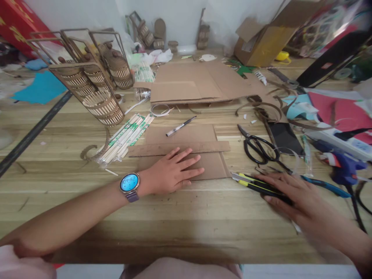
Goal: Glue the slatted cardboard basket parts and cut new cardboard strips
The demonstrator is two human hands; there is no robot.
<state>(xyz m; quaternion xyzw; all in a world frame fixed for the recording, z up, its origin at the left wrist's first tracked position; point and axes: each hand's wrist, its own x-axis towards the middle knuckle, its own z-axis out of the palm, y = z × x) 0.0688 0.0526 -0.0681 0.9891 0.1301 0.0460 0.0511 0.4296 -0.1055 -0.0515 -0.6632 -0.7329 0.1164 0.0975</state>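
Observation:
My left hand (171,172), with a watch (129,183) on the wrist, lies flat with fingers spread on a piece of cardboard (212,166). Across that piece runs a narrow cardboard strip (203,147), just touched by my fingertips. A pen (180,126) rests on the cardboard beyond the strip. At the right, my right hand (293,197) is wrapped round a black and yellow utility knife (255,183). Its blade points left, close to the cardboard's near right corner.
Black-handled scissors (257,145), a phone (285,137) and a blue glue gun (345,166) lie at the right. Wrapped chopsticks (128,135) are at the left, before lantern-like stick crafts (101,102). Larger cardboard sheets (186,79) lie behind.

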